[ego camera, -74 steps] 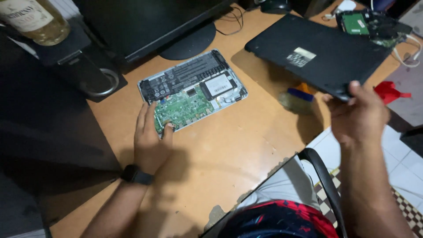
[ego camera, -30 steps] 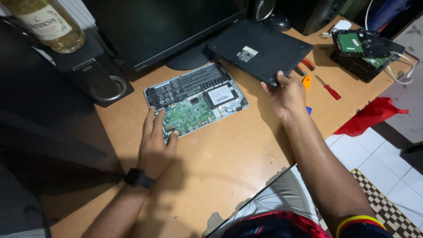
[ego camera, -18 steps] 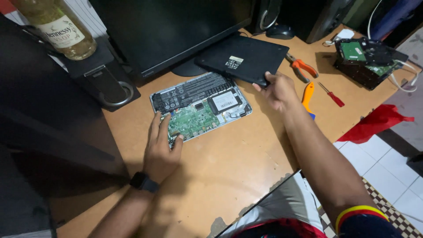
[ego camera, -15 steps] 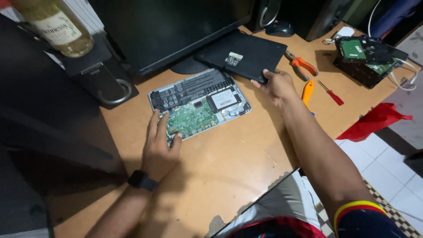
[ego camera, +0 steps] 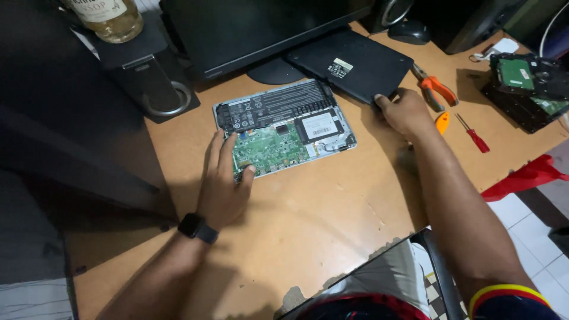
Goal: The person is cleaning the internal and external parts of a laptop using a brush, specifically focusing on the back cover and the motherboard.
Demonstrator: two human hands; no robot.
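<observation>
An opened laptop base [ego camera: 284,127] lies on the wooden desk [ego camera: 332,213], showing a green circuit board, a black battery and a silver drive. My left hand [ego camera: 224,178] rests flat on its near left corner, fingers spread. My right hand [ego camera: 405,111] grips the near corner of the black laptop cover [ego camera: 349,64], which lies on the desk just behind the base, beside the monitor stand.
A black monitor [ego camera: 261,29] stands at the back. Orange-handled pliers [ego camera: 435,89] and a red screwdriver [ego camera: 474,135] lie right of my right hand. Bare hard drives [ego camera: 527,83] sit far right, a red cloth [ego camera: 524,176] at the edge, a bottle [ego camera: 109,18] back left.
My right hand carried the black cover from the desk's right side leftward and back, setting it down beside the monitor stand. My left hand stayed on the laptop base.
</observation>
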